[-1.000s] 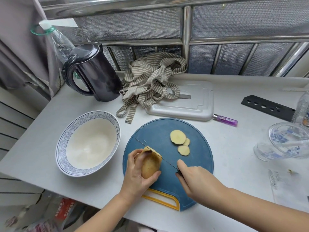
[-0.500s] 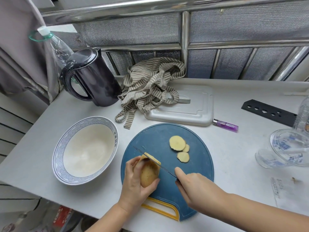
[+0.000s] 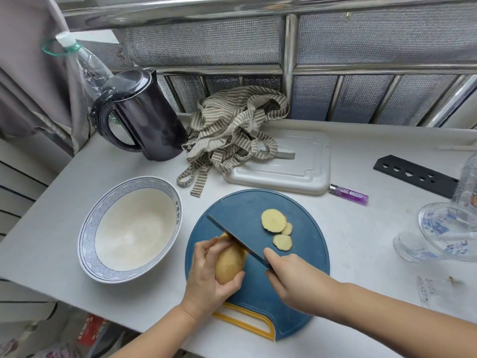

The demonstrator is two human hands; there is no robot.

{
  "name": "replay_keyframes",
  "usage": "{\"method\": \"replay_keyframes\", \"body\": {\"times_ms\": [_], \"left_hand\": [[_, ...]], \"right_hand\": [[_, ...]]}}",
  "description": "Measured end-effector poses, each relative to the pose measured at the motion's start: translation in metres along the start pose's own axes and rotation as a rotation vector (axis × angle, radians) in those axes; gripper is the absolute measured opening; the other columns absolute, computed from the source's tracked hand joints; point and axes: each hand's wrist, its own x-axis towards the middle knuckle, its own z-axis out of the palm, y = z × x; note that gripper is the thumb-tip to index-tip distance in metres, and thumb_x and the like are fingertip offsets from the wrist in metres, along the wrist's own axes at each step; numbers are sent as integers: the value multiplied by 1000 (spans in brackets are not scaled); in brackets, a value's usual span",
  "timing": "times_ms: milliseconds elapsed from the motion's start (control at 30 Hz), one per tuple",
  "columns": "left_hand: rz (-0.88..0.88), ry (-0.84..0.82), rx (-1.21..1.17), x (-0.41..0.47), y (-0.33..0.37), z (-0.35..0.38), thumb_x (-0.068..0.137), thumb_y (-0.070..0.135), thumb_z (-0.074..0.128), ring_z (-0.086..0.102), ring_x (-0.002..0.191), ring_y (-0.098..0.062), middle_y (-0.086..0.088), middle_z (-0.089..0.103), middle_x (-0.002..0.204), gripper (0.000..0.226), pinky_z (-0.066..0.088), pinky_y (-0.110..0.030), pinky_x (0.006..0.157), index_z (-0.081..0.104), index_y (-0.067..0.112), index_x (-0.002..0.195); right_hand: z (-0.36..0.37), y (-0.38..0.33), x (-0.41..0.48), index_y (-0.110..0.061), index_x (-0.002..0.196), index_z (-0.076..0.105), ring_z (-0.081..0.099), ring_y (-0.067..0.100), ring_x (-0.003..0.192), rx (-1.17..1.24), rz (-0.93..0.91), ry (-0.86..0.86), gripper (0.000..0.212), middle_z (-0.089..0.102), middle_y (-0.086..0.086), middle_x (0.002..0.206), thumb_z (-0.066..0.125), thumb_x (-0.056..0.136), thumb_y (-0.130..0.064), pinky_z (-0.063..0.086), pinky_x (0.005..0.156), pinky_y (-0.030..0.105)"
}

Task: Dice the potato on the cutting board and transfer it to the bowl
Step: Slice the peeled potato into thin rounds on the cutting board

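Note:
A brown-skinned potato (image 3: 229, 263) lies on the round blue cutting board (image 3: 304, 257), and my left hand (image 3: 206, 276) grips it from the left. My right hand (image 3: 291, 276) holds the handle of a dark knife (image 3: 233, 237), forefinger along its spine. The blade crosses the potato's far cut end. Three pale potato slices (image 3: 274, 220) lie on the board beyond the blade. An empty white bowl (image 3: 130, 228) with a blue patterned rim stands left of the board.
Behind the board lie a white cutting board (image 3: 291, 166) with a striped apron (image 3: 232, 130) heaped on it, and a black kettle (image 3: 142, 117). A purple lighter (image 3: 348, 194), a black knife sheath (image 3: 415, 175) and glassware (image 3: 446, 231) sit at the right. The counter edge runs just below the board.
The knife blade has sunk lower into the potato's end. My left hand keeps its grip and the view has shifted slightly.

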Motion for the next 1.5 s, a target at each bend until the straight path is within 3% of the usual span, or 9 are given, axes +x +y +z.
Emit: {"method": "replay_keyframes", "body": {"times_ms": [267,467,700,933,1133,1500], "left_hand": [[0,-25,16,6,1,-1,68,52,67,42,110,-2,3,40,117,66,28,0,96,42,39,128],[-8,-41,12,5,2,-4,68,54,67,40,113,5,5,40,117,66,30,-1,94,39,48,127],[26,-44,9,3,0,-2,69,51,69,38,120,0,7,38,117,69,28,-3,98,38,50,130],[21,-67,10,6,-2,-4,69,55,66,42,114,-7,3,39,118,67,30,-9,96,38,47,129],[16,-56,-15,6,-3,-4,69,51,67,38,119,-2,3,38,118,68,26,-1,98,36,48,130],[10,-53,-22,3,-1,-1,68,48,69,40,118,-6,3,38,118,68,28,-2,98,41,42,129]], "right_hand": [[2,-2,8,-17,89,32,42,24,60,-2,32,31,14,49,8,71,37,100,-23,36,57,41],[4,0,-1,-17,88,32,40,22,57,18,24,34,14,45,4,68,36,100,-23,31,53,35],[6,7,-30,-14,88,31,32,20,57,64,77,3,18,44,5,69,35,101,-25,28,54,34],[2,6,-22,-16,86,31,33,18,56,66,85,-22,18,44,4,69,36,101,-25,30,55,33],[-2,2,-16,-20,82,29,32,17,55,59,80,-43,22,45,4,70,36,102,-25,27,52,28],[-1,-12,38,-15,81,31,38,18,59,-22,81,-33,18,42,2,68,37,98,-17,30,52,34]]}}
